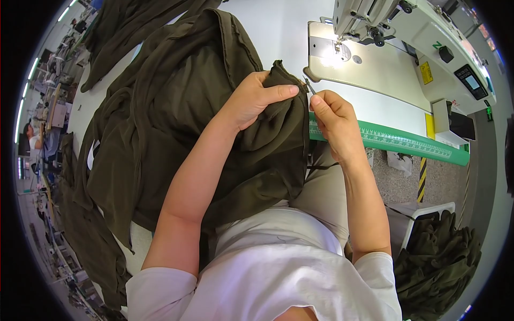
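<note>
The left hand (251, 99) is closed on a bunched fold of the dark olive garment (176, 107), thumb laid flat along the top of the fold and pointing to the right, the other fingers tucked out of sight under the cloth. The right hand (333, 120) sits just beside it, fingers drawn together in a pinch around a small metal tool (307, 84), most likely thread snips, though it is too small to tell for sure. The tip of the tool meets the peaked corner of the fold right at the left thumb tip, so the two hands nearly touch and the working spot lies between them, closer to the right hand's fingertips.

The garment spreads away from that corner to the person's left and down into the lap, its bulk draped over the near edge of the white table (278, 27); the held fold runs roughly up and down, with the corner at the top. Past the hands, further along the table to the right, stands a white sewing machine (407, 32) with its lit needle area just beyond the tool. A green measuring strip (396, 142) runs along the table's near edge under the right wrist.

Lower right, a bin (439, 251) holds more heaped olive cloth. Far left, rows of workstations recede under ceiling lights, with another person (32, 136) seated there
</note>
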{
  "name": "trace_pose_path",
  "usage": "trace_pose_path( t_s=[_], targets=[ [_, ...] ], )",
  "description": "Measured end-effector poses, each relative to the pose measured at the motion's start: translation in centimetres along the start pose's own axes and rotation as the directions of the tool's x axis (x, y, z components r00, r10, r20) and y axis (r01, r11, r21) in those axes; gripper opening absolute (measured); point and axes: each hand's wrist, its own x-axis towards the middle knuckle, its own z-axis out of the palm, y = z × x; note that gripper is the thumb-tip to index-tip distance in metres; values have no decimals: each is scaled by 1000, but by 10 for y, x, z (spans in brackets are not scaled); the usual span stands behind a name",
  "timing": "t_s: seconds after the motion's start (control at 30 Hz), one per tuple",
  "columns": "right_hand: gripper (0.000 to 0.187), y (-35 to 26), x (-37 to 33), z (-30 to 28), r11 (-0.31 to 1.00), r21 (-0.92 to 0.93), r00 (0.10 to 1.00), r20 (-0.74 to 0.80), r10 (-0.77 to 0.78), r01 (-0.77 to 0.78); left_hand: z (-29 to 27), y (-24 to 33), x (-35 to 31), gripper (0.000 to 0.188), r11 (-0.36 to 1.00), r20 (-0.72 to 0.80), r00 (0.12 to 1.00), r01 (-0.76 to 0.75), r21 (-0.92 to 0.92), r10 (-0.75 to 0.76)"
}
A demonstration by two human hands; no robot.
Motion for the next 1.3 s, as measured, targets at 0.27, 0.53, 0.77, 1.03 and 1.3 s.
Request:
trace_pose_path(
  t_s=[0.27, 0.53, 0.77, 1.03, 1.3],
  targets=[
    [30, -14, -2, -10, 972, 160, 978, 145, 149, -172, -1, 0, 1, 29, 1000, 15, 1000, 7, -5, -7],
    [29, -15, 0, -17, 988, 55, 982, 128, 135, -143, -1, 0, 0, 30, 1000, 9, 1000, 19, 1, -19],
    [27, -14, -1, -29, 990, 19, 982, 131, 137, -140, -1, 0, 0, 29, 1000, -2, 1000, 11, -1, -11],
    [27, -15, -2, -28, 992, -56, 985, 127, 118, -112, -1, 0, 1, 28, 1000, -2, 1000, 20, -10, -20],
    [27, -17, 5, -19, 993, -47, 987, 115, 115, -110, -2, -1, 0, 28, 1000, 6, 1000, 26, -2, -26]
  ],
)
